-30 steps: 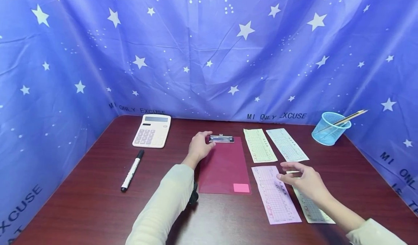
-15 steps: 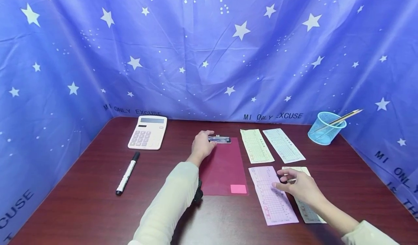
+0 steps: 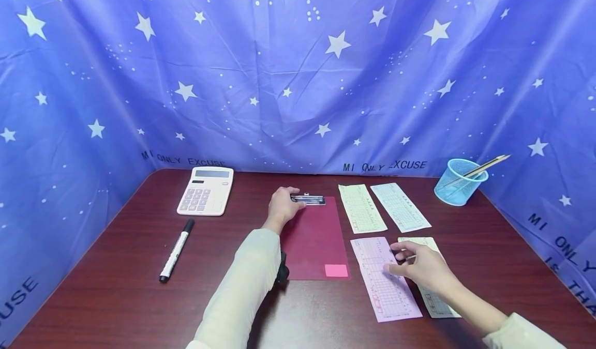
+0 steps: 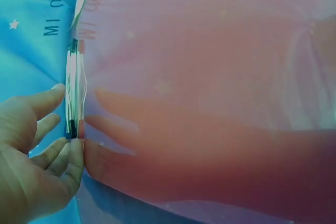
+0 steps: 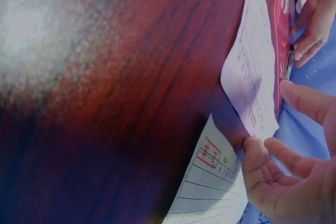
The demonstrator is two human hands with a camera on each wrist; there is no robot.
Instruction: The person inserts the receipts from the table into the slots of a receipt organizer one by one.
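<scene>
A dark red clipboard [image 3: 313, 240] with a silver clip [image 3: 309, 199] and a pink label near its lower right corner lies on the table. My left hand [image 3: 282, 206] holds the clip's left end, thumb in front and a finger behind. In the left wrist view, the glossy board mirrors that hand [image 4: 50, 150]. Above a pink printed slip [image 3: 384, 292] hovers my right hand [image 3: 421, 266], fingers loosely bent and nothing held. It partly covers a pale yellow slip [image 3: 435, 302]. Whether a fingertip touches the paper in the right wrist view is unclear.
Beyond the right hand lie a light green slip [image 3: 362, 208] and a light blue slip [image 3: 400, 208]. A blue mesh pen cup [image 3: 458, 183] with pencils stands at the back right. On the left are a calculator [image 3: 205, 191] and a black-and-white marker [image 3: 176, 253].
The head view has turned slightly right, so everything sits further left in it. My right hand has drawn a little nearer the pink slip. My left hand stays at the clip.
</scene>
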